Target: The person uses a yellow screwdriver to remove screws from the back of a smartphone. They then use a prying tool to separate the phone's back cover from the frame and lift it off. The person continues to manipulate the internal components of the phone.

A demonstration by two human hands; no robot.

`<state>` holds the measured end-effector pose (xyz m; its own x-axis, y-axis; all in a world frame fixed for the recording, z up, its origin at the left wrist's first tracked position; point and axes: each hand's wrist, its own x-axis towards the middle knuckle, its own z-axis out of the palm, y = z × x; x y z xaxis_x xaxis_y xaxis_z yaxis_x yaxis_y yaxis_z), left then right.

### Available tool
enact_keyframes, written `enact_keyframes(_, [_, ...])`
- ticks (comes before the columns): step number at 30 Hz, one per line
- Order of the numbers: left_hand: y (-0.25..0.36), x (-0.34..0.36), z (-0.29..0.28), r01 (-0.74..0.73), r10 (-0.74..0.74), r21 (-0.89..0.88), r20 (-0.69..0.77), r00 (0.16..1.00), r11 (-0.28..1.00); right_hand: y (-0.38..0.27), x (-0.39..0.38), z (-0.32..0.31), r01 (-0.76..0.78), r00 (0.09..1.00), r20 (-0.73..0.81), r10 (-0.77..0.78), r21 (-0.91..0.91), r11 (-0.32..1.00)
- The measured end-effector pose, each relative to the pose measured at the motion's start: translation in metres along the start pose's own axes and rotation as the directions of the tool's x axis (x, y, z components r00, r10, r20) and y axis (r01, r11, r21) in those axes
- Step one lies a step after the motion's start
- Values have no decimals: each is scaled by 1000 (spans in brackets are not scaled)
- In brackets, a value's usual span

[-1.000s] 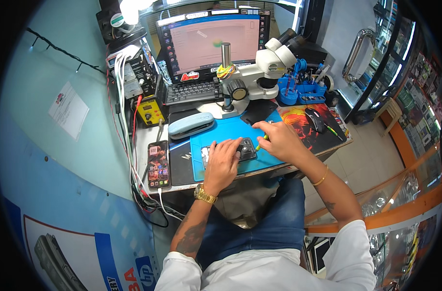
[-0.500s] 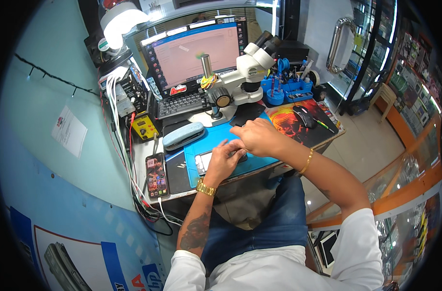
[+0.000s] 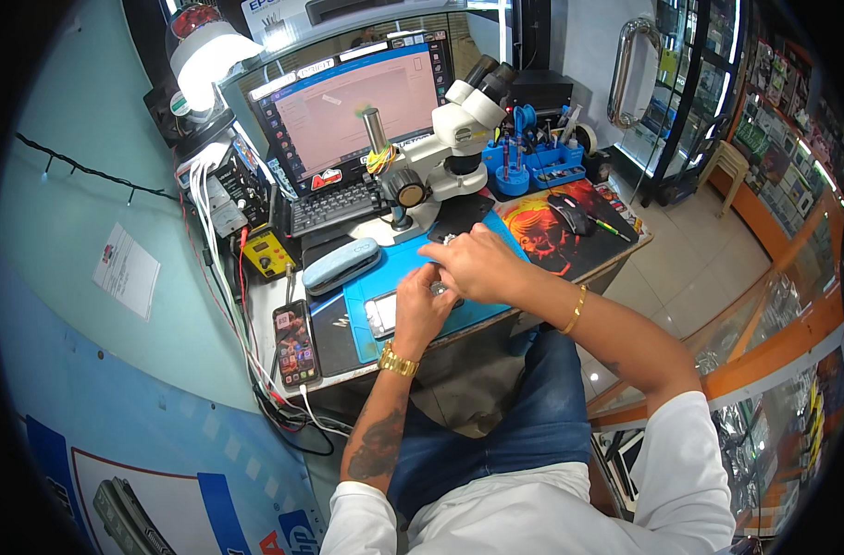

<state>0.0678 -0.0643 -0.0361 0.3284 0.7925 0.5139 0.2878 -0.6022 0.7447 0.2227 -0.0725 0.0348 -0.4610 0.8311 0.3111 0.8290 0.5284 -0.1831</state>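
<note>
Over the blue work mat [image 3: 357, 310], both hands come together above a disassembled phone [image 3: 382, 316] whose pale, metallic left end sticks out beside my left wrist. My left hand [image 3: 420, 310] has its fingers bent inward, with the tips slightly blurred; whatever is between them is too small to name. Closed in a fist-like pinch, my right hand [image 3: 479, 265] crosses just above and right of the left fingertips. A small shiny bit shows at its knuckles, and what it grips is hidden. The phone's right part lies mostly beneath the hands.
Behind the mat stand a microscope [image 3: 459, 139] and a laptop [image 3: 357, 106]. A light-blue case [image 3: 341, 265] and a lit phone [image 3: 296, 344] lie to the left, beside cables and a yellow-fronted power unit [image 3: 272, 252]. A mouse [image 3: 567, 213] and a blue tool holder [image 3: 552, 166] are at right.
The whole view has shifted a little, so the bench appears slightly further left. My hands stay together over the phone, and the left fingers have drawn in closer under the right hand.
</note>
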Motion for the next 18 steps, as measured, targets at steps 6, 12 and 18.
enact_keyframes(6, [-14,-5,-6,102,-100,-52,53,994,993,-20,0,-16,-107,987,106,121,-133,985])
enact_keyframes(12, [-2,-14,-9,4,-7,236,13,1000,972,-5,-10,-8,-30,999,31,32,-55,998])
enact_keyframes(18, [-17,-34,-5,-111,87,395,80,993,912,-2,-7,-5,-54,999,-10,54,-38,998])
